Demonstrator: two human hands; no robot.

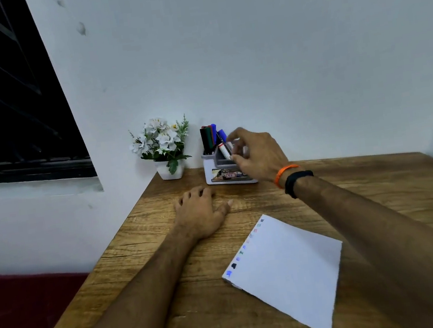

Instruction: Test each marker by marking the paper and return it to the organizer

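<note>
My right hand (256,156) is raised at about twelve o'clock over the front of the small white plastic desk organizer (227,172), its fingertips pinched on a white-barrelled marker with a red label band (225,150); the marker is tilted, its lower end down by the grey inner tray of the organizer, though I cannot tell whether it touches the tray. That wrist carries an orange braided band (285,174) and just behind it a black wristband (298,182). My left hand (202,212) lies palm down on the brown wood-grain table (171,292) at about eleven o'clock, fingers loosely spread, holding nothing, near the organizer's front but apart from it. In the organizer's back left compartment stands a cluster of upright markers with black, red, green and blue caps (210,137). Beside the organizer, towards ten o'clock, sits a small white pot of artificial white flowers with green leaves (162,146), close to the pale wall. At about four o'clock, well apart from the organizer, the white sheet of paper (288,269) lies flat and turned at an angle, with a row of small coloured test marks (241,254) along its left edge in blue, black, green and red.
</note>
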